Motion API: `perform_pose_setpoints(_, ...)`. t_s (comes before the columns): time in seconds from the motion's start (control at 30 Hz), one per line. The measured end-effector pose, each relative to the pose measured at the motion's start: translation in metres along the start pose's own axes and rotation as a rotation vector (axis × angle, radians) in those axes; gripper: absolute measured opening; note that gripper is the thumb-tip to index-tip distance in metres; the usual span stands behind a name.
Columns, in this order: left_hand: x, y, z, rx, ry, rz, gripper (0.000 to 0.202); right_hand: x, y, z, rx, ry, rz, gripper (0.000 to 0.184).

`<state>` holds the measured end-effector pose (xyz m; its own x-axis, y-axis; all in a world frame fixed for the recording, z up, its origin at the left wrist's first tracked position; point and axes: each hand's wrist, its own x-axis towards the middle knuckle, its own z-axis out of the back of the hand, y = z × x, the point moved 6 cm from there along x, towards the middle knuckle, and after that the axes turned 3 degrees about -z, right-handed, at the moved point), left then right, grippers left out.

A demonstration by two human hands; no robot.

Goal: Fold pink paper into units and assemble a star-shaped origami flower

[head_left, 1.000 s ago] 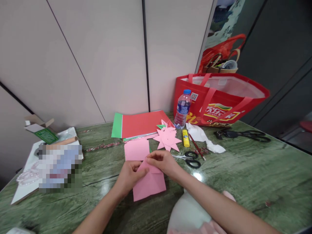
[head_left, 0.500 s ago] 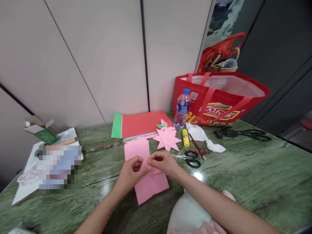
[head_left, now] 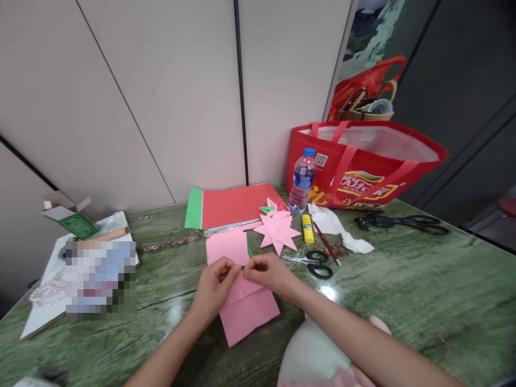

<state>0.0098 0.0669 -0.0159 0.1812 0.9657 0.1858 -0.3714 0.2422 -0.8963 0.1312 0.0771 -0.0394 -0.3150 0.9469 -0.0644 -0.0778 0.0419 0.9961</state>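
Observation:
A folded pink paper sheet (head_left: 248, 312) lies on the green marbled table (head_left: 403, 290) in front of me. My left hand (head_left: 215, 287) and my right hand (head_left: 268, 273) meet at its top edge, fingers curled and pinching the paper there. Just behind the hands lies another pink sheet (head_left: 226, 246). A pink paper star (head_left: 277, 230) rests to the right of it, with small black-handled scissors (head_left: 316, 264) close to my right hand.
A stack of red and green paper (head_left: 229, 207), a water bottle (head_left: 301, 181), a yellow glue stick (head_left: 307, 228), crumpled white paper (head_left: 338, 228) and a red tote bag (head_left: 363, 166) stand at the back. Large black scissors (head_left: 403, 222) lie far right. A small box (head_left: 68, 215) sits far left.
Both hands have drawn together at the top edge of the pink sheet. The sheet has turned slightly and slid a little toward me.

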Motion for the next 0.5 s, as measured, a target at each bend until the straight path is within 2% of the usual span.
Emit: perform_pose_setpoints(0.5,0.0009,0.0084,0.0085,-0.044,-0.114,0.098,0.026,0.0005,-0.0027,0.0023,-0.042,-0.054,-0.099,0.010)
